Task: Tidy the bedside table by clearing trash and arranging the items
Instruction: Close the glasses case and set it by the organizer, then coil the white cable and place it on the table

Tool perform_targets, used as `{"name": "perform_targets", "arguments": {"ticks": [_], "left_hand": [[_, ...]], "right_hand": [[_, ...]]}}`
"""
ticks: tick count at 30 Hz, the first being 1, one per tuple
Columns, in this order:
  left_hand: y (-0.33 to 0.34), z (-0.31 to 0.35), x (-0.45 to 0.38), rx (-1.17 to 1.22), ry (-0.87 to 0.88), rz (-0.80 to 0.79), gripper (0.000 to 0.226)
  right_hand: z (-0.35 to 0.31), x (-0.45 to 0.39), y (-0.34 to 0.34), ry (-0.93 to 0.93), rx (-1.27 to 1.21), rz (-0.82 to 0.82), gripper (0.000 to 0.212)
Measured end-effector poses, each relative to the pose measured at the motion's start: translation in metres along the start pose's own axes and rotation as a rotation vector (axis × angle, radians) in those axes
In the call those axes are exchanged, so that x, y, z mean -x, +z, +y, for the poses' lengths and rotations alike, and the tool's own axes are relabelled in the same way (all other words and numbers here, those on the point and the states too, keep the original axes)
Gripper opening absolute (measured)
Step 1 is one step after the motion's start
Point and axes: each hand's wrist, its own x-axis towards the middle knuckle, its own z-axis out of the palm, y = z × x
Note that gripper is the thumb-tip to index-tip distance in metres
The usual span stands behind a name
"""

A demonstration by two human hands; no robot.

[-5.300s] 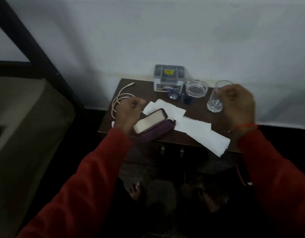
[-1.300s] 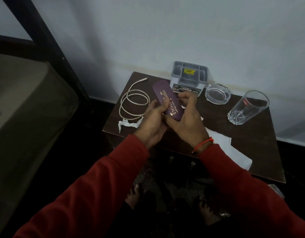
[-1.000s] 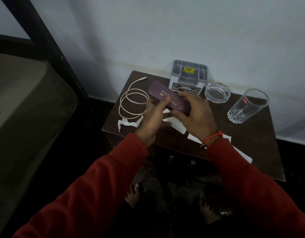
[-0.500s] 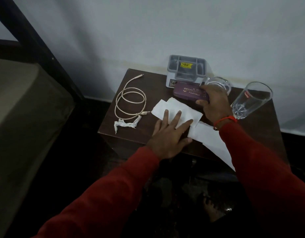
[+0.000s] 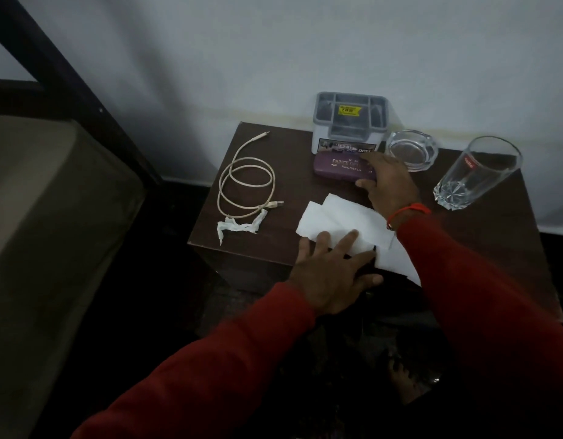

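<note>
On the dark wooden bedside table (image 5: pixel 482 236) a purple glasses case (image 5: pixel 338 167) lies flat in front of a grey organiser box (image 5: pixel 350 122). My right hand (image 5: pixel 388 185) grips the case's right end. My left hand (image 5: pixel 332 270) rests palm down, fingers spread, on the near edge of white tissue sheets (image 5: pixel 340 220) by the table's front. A coiled white cable (image 5: pixel 245 185) lies on the left, with a crumpled tissue scrap (image 5: pixel 239 228) just below it.
A glass ashtray (image 5: pixel 411 150) stands right of the organiser, and a clear drinking glass (image 5: pixel 478 172) at the back right. A white wall runs behind the table. A bed with a dark frame (image 5: pixel 68 99) stands to the left. Bare feet show on the floor below.
The closed purple case went from both hands down onto the table in front of the organiser. My left hand dropped onto the tissues and has slid slightly toward the front edge.
</note>
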Motion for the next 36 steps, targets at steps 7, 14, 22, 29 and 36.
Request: {"name": "perform_targets", "arguments": {"ticks": [7,14,22,29,36], "left_hand": [[-0.028,-0.018,0.001,0.176,-0.087,0.197,0.034],[-0.077,-0.074,0.017,0.610,-0.496,0.807,0.020],[-0.084,-0.088,0.020,0.891,-0.578,0.991,0.022],[-0.087,-0.111,0.016,0.934,-0.574,1.139,0.021],[-0.085,-0.111,0.017,0.894,-0.604,1.032,0.020]], "right_hand": [[-0.033,-0.004,-0.001,-0.221,0.055,0.152,0.035],[-0.102,0.016,0.046,-0.571,-0.090,-0.095,0.041],[-0.127,-0.009,0.082,-0.555,0.064,-0.336,0.049],[-0.121,-0.012,0.058,-0.453,-0.156,-0.047,0.033],[-0.118,-0.012,0.050,-0.426,-0.225,-0.046,0.034]]}}
